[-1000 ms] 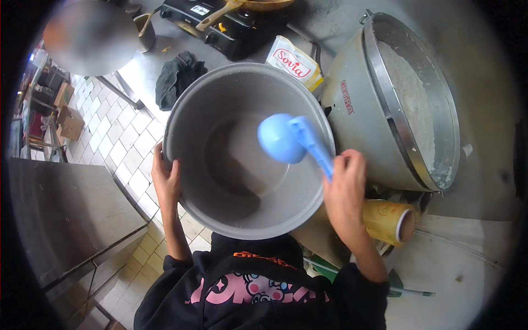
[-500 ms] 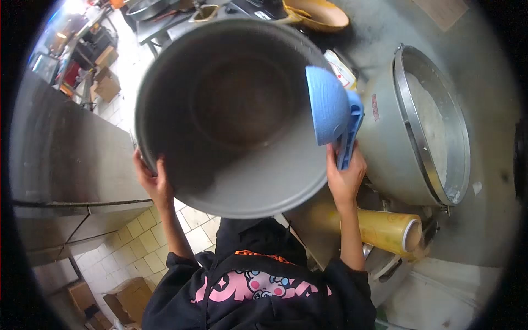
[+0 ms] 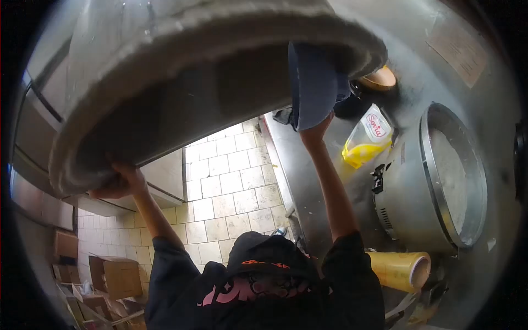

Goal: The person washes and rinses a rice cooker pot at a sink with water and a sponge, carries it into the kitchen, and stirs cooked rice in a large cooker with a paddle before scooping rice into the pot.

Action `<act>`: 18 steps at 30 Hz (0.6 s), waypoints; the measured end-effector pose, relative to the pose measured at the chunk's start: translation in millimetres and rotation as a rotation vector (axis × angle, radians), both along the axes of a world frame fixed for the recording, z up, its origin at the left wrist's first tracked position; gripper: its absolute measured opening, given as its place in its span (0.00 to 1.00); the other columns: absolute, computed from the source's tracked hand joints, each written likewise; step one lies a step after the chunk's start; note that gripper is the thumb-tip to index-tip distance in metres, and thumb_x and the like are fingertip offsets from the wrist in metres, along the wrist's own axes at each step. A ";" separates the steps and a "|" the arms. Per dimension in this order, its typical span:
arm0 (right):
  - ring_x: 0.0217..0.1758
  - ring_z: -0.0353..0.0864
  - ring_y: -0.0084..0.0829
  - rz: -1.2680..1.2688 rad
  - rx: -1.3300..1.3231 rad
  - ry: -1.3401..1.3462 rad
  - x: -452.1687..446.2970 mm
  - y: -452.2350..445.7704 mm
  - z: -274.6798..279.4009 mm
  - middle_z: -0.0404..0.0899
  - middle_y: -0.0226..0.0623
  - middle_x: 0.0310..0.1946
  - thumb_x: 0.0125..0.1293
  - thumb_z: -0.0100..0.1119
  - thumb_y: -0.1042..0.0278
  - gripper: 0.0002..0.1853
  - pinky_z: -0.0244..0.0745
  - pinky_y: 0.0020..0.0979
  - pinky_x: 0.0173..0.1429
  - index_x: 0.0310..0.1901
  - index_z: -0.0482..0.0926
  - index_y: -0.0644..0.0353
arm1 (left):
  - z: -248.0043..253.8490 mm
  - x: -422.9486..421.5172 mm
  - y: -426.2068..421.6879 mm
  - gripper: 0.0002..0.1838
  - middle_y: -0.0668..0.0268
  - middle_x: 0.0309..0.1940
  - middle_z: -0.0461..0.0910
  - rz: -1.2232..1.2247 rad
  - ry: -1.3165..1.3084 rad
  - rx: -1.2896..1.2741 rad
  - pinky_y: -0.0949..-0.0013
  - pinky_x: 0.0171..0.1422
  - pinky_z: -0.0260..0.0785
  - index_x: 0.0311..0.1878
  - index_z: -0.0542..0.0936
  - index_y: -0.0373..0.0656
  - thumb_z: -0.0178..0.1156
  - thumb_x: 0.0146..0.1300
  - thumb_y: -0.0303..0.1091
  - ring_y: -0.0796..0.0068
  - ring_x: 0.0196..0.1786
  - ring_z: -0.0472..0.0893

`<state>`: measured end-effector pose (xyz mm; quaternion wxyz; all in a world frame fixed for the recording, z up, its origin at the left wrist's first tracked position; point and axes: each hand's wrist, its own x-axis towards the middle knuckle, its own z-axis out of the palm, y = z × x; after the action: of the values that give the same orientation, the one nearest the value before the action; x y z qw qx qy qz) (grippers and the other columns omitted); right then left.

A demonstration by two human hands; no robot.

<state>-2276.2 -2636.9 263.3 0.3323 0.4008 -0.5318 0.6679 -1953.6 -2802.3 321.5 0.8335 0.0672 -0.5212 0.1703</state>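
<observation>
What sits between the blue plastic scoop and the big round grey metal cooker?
A white and yellow Sovia packet lies between scoop and cooker, as seen in the head view.

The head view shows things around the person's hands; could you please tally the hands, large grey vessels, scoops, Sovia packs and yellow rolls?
Hands: 2 (left hand, right hand)
Large grey vessels: 2 (tilted pot, vessel with white contents)
Scoop: 1
Sovia pack: 1
Yellow roll: 1
Total: 7
</observation>
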 end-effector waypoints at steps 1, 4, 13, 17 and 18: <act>0.42 0.74 0.46 0.091 -0.017 -0.076 3.8 -8.4 -4.9 0.73 0.48 0.40 0.43 0.66 0.66 0.30 0.68 0.38 0.45 0.48 0.66 0.66 | 5.4 5.6 6.4 0.27 0.48 0.50 0.64 0.006 -0.006 -0.033 0.63 0.56 0.65 0.51 0.56 0.36 0.59 0.52 0.22 0.61 0.50 0.71; 0.45 0.74 0.46 0.132 -0.001 -0.082 13.7 -19.6 -9.7 0.72 0.48 0.42 0.42 0.67 0.65 0.32 0.69 0.38 0.47 0.50 0.65 0.66 | 18.4 20.6 24.8 0.28 0.47 0.51 0.63 0.009 -0.049 -0.095 0.62 0.58 0.64 0.52 0.55 0.36 0.59 0.52 0.23 0.60 0.51 0.70; 0.46 0.73 0.48 0.029 0.011 0.058 28.5 -3.3 -19.7 0.72 0.50 0.43 0.43 0.66 0.67 0.32 0.69 0.38 0.48 0.52 0.64 0.66 | 5.2 44.2 29.9 0.29 0.49 0.51 0.64 0.251 -0.192 0.176 0.59 0.60 0.63 0.54 0.56 0.38 0.60 0.52 0.26 0.59 0.52 0.70; 0.46 0.73 0.48 -0.015 0.197 0.007 8.5 22.8 -21.6 0.72 0.51 0.43 0.46 0.63 0.70 0.27 0.68 0.36 0.49 0.50 0.66 0.67 | 9.9 8.7 37.1 0.25 0.54 0.47 0.69 -0.048 -0.241 0.506 0.67 0.57 0.64 0.53 0.60 0.38 0.60 0.54 0.28 0.66 0.49 0.72; 0.47 0.72 0.46 -0.053 0.284 0.034 2.8 30.7 -24.8 0.71 0.49 0.43 0.47 0.62 0.72 0.25 0.66 0.34 0.52 0.48 0.67 0.65 | 8.2 -3.6 33.7 0.24 0.56 0.45 0.70 -0.118 -0.280 0.556 0.71 0.54 0.63 0.53 0.62 0.38 0.59 0.55 0.27 0.70 0.47 0.73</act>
<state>-2273.5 -2606.2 238.5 0.2987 0.4408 -0.6257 0.5700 -1957.3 -2768.6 329.7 0.7120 0.2379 -0.6604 -0.0198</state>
